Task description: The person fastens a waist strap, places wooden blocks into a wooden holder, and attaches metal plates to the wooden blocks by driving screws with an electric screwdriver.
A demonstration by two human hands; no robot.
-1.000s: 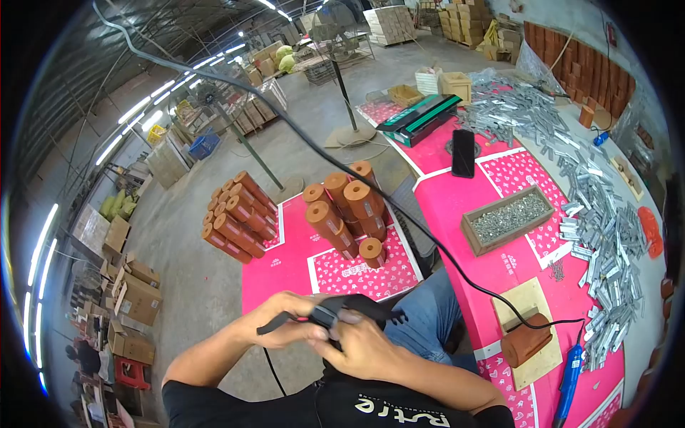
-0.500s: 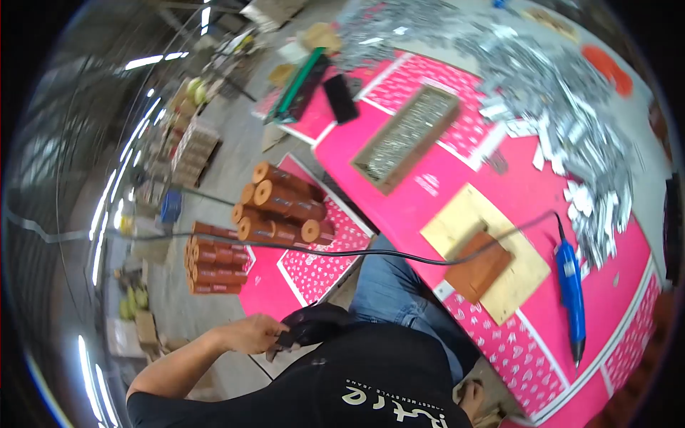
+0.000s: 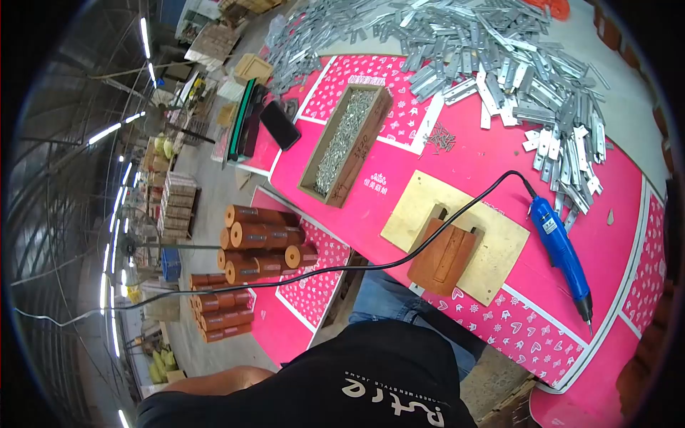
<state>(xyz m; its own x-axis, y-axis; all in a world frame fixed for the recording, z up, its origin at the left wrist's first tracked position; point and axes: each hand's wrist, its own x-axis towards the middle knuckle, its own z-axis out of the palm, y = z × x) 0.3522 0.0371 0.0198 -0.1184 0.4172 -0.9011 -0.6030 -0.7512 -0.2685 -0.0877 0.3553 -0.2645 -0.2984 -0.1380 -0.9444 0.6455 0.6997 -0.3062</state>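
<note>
Neither of my hands shows; only a bare forearm (image 3: 225, 380) is visible at the lower left, its hand hidden behind my black shirt. In front of me, a reddish-brown wooden block (image 3: 444, 258) with a groove along its top rests on a pale wooden board (image 3: 499, 239). To the right of the board lies a blue electric screwdriver (image 3: 560, 246), its tip toward the lower right. Its black cable (image 3: 342, 268) crosses over the block and runs off to the left.
A wooden box (image 3: 344, 146) of small screws stands on the pink table, with loose screws (image 3: 441, 138) nearby. Metal slide pieces (image 3: 492, 68) are heaped at the back. A phone (image 3: 280, 125) lies at left. Brown wooden cylinders (image 3: 264, 235) are stacked on a lower pink surface.
The view has swung, and the table things appear shifted left. The left hand, earlier at a dark object by my waist, has gone out of sight. The block and screwdriver stay on the table.
</note>
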